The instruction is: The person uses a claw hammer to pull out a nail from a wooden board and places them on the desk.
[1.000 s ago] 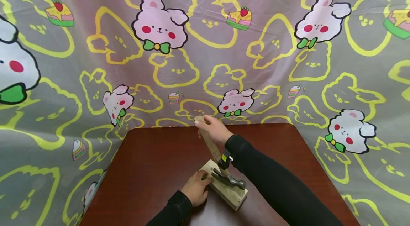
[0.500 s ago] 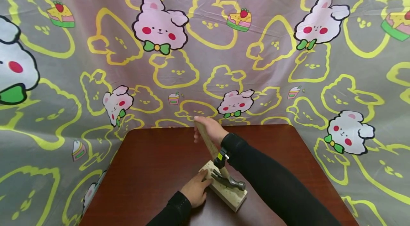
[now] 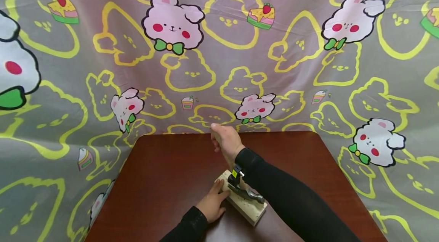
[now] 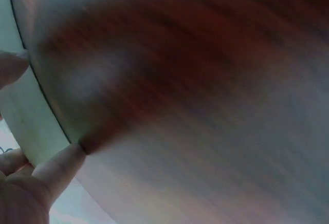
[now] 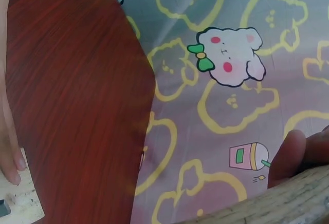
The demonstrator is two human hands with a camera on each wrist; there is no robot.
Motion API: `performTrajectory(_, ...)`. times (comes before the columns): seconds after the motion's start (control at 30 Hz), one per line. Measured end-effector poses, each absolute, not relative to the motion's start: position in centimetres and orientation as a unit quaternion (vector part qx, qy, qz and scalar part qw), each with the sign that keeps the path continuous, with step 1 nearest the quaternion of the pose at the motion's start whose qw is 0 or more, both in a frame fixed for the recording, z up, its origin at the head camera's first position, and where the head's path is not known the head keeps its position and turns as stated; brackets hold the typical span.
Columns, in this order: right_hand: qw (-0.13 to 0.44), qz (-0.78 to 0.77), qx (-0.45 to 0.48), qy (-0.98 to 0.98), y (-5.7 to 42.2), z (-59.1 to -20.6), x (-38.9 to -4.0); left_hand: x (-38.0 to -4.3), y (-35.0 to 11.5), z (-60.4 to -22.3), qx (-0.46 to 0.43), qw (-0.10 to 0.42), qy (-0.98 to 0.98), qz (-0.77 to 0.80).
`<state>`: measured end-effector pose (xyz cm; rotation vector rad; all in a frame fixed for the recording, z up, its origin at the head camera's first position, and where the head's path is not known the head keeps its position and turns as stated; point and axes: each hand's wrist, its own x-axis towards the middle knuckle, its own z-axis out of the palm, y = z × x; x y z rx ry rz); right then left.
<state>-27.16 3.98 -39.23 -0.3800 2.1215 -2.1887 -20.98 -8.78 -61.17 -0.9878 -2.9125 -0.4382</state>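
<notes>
A claw hammer (image 3: 255, 196) lies with its metal head on a pale wooden block (image 3: 254, 214), handle leaning up and away. My right hand (image 3: 228, 142) holds the upper end of that handle and hides most of it in the head view. From the right wrist, the wooden handle (image 5: 272, 203) crosses the bottom corner, with fingertips (image 5: 288, 157) above it. At the block's far left end my left hand (image 3: 212, 202) presses, fingers laid fairly straight over the top. The left wrist view shows its fingers against the block's side (image 4: 47, 126).
The block rests on a dark red-brown table (image 3: 171, 173) with rounded far corners. Behind and on both sides hangs a grey cloth (image 3: 223, 59) printed with white rabbits and yellow outlines. A dark sleeve covers the right forearm, which passes over the table's right part.
My left fingers have straightened over the block. The right hand has turned about the handle's upper end and now covers it. Hammer head and block stay in nearly the same place.
</notes>
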Motion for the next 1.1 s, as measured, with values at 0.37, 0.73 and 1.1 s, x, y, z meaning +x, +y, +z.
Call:
performTrajectory(0.37,-0.001,-0.705,-0.119,0.699,4.2,-39.2,-27.1,-21.4,-8.8,-61.0,-0.318,0.030,-0.926,-0.203)
performTrajectory(0.73,-0.013,-0.683,-0.134,0.718,5.2,-39.0,-27.0,-21.7,-9.1,-60.1,-0.295,0.000,-0.932,-0.212)
performTrajectory(1.1,-0.038,-0.655,-0.164,0.736,7.1,-39.0,-26.4,-21.8,-9.0,-60.0,-0.308,-0.006,-0.928,-0.208)
